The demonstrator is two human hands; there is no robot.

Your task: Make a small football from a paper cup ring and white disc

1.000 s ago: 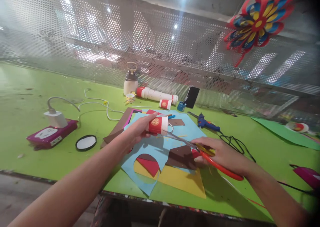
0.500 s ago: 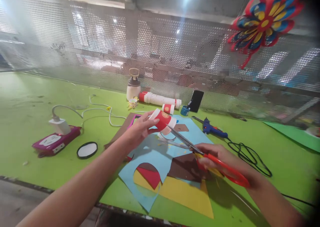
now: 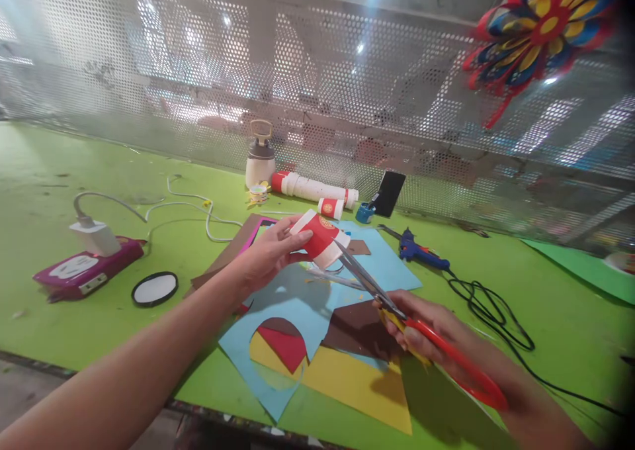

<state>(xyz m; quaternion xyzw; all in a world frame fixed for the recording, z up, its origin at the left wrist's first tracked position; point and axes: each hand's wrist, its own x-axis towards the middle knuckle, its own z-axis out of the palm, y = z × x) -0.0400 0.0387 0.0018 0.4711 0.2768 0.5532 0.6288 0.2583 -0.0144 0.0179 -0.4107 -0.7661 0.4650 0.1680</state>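
Green table (image 3: 89, 337): 2 hands (image 3: 265, 255) (image 3: 421, 321) hold scissors (image 3: 372, 288) and cup (image 3: 322, 239) (tilted).

No words, brands or numbers can be read. A round gold emblem (image 3: 326, 222) is printed on the held red-and-white cup (image 3: 321, 239); a similar gold mark (image 3: 328, 208) is seen on the cup behind (image 3: 331, 205). Both too small and blurred to be deciphered.

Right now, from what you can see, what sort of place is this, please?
Probably a craft workshop or craft classroom: cut coloured paper and a blue glue gun lie on the green table, and the right hand holds scissors.
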